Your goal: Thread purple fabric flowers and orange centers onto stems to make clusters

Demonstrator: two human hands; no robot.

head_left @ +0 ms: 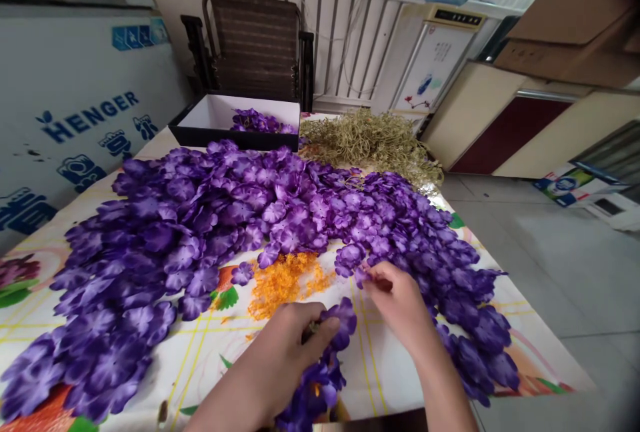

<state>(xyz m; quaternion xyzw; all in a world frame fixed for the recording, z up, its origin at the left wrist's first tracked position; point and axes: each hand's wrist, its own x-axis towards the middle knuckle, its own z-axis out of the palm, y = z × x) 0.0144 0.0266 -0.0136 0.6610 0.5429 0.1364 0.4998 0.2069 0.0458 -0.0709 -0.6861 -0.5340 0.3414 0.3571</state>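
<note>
Purple artificial flowers (315, 385) hang in a small bunch from my left hand (293, 345), whose fingers are closed round the stems. To its right, my right hand (395, 292) pinches a small purple petal piece (363, 277) at the near edge of the petal heap. Loose purple petals (200, 205) lie in a wide arc across the table, left, far and right of my hands. Between the petals and my left hand is a pile of small orange flower centres (285, 282). The fingertips of my left hand are partly hidden.
A black box with white inside (195, 122) holds some purple flowers at the table's far side. Beside it lies a heap of green stems (375, 142). Behind stand a chair (257, 39), a water dispenser (430, 59) and, at left, a white freezer (85, 99).
</note>
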